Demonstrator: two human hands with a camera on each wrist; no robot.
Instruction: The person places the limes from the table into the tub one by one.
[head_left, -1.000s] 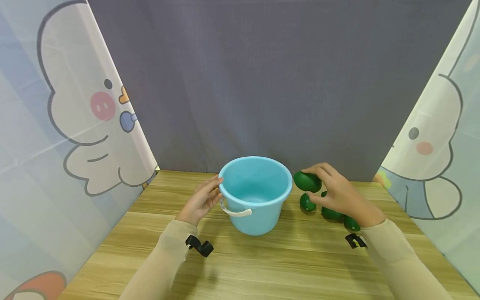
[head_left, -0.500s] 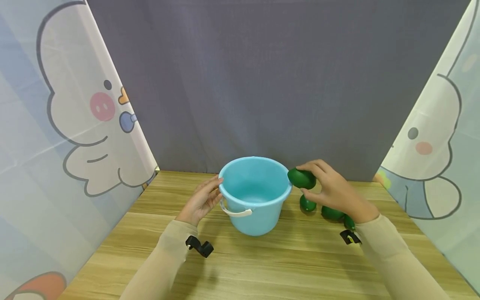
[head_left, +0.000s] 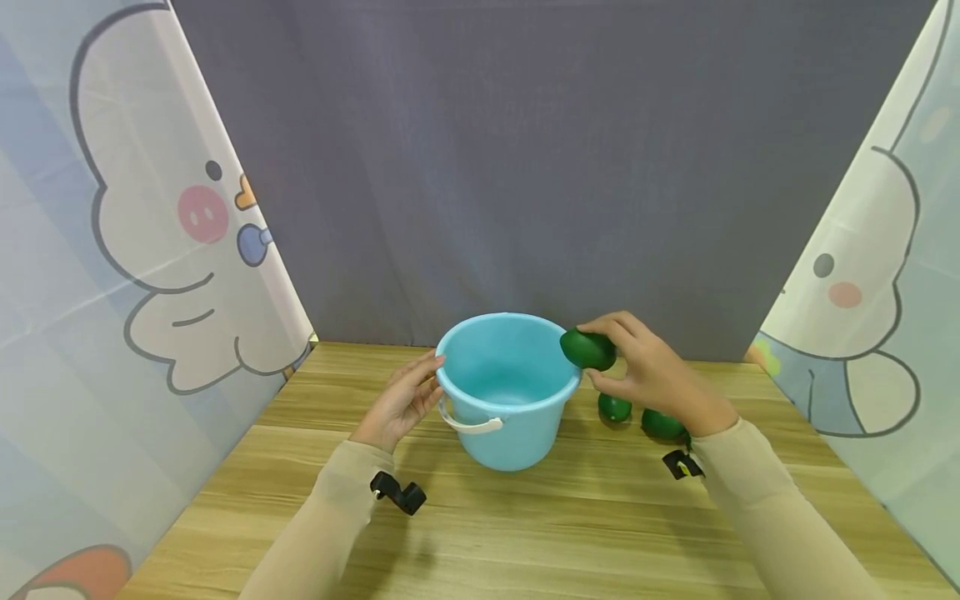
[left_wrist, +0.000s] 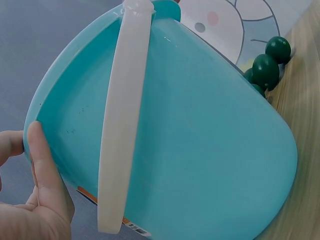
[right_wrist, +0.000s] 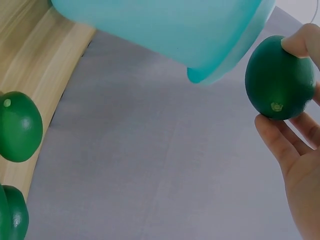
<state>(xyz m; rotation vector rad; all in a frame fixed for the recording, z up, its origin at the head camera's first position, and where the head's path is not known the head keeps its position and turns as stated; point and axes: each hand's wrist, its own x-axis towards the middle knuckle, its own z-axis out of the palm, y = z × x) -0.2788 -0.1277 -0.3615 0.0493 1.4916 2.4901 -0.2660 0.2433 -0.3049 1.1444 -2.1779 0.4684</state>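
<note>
A light blue bucket point(head_left: 512, 437) stands upright on the wooden table, its white handle point(head_left: 477, 427) hanging at the front left. My left hand point(head_left: 399, 404) pinches the bucket's left rim; the left wrist view shows the thumb point(left_wrist: 42, 155) on the outer side. Between thumb and fingertips, my right hand point(head_left: 648, 371) holds a smooth dark-green avocado point(head_left: 588, 349) at the bucket's right rim, overlapping it in the head view. The right wrist view shows this avocado's pale stem spot, with the bucket wall point(right_wrist: 170, 30) beside it.
More green avocados lie right of the bucket, one nearer point(head_left: 615, 407) and another point(head_left: 662, 424) partly under my right forearm. A grey cloth point(head_left: 495, 167) hangs behind the table point(head_left: 480, 533). Cartoon-printed curtains point(head_left: 150, 350) flank both sides.
My right hand has carried the avocado left and slightly up, from beside the bucket to its right rim. The left hand and the bucket stay in place.
</note>
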